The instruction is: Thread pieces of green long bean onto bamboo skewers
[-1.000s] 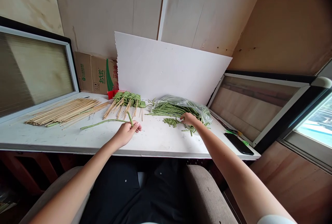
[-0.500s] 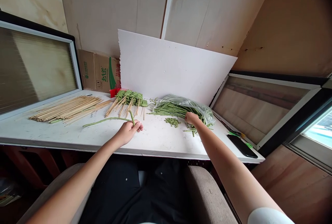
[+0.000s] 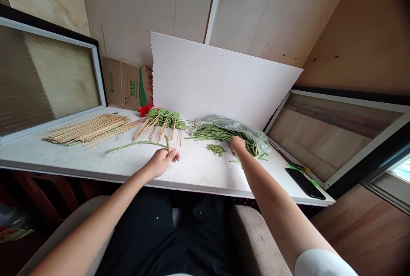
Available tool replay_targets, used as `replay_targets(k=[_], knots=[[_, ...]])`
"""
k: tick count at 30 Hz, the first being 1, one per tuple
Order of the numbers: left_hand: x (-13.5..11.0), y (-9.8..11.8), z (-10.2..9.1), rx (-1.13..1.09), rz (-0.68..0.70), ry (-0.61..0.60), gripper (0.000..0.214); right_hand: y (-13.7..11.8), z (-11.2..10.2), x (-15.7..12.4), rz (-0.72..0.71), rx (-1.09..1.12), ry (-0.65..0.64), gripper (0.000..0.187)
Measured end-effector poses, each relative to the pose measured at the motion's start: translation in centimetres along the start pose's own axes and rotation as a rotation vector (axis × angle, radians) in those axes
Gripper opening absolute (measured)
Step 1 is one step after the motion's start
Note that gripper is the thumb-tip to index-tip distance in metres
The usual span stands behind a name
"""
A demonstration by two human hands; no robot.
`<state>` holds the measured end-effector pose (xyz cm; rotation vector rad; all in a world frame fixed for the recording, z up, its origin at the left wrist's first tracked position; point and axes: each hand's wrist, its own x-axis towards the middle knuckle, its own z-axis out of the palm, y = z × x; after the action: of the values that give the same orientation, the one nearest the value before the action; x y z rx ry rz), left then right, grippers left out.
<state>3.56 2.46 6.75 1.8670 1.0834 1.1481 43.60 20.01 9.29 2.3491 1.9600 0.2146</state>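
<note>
My left hand (image 3: 163, 161) is closed on a long green bean (image 3: 134, 143); one length trails left above the table, and a short bent end rises over my fingers. My right hand (image 3: 237, 144) is curled at the front of a heap of long beans (image 3: 211, 132), partly inside a clear plastic bag (image 3: 240, 126). Its fingertips are hidden, so what they grip does not show. Just left of it lies a small pile of short bean ends (image 3: 216, 149). Skewered bean bundles (image 3: 165, 117) are stacked at the back, their sticks pointing toward me.
Loose bamboo skewers (image 3: 89, 129) lie on the left of the white table (image 3: 192, 171). A black phone (image 3: 305, 183) rests near the right edge. Behind stand a cardboard box (image 3: 128, 82) and a white foam board (image 3: 221, 79). Framed glass panels flank both sides.
The whole view has shifted slightly, moving things to the right. My left hand keeps the bean in much the same pose. My right hand covers more of the loose bean pieces before the bag.
</note>
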Motion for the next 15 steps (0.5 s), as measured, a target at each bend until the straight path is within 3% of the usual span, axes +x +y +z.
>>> replay_targets(k=[9,15], knots=[[0.1,-0.2,-0.6,-0.027,-0.004,0.016,0.051,2.9,-0.4,-0.1,0.054,-0.079,0.016,0.026],[0.0,0.1,-0.4,-0.022,0.000,0.007,0.051,1.2,-0.8,-1.1,-0.001,-0.054,0.015,0.026]])
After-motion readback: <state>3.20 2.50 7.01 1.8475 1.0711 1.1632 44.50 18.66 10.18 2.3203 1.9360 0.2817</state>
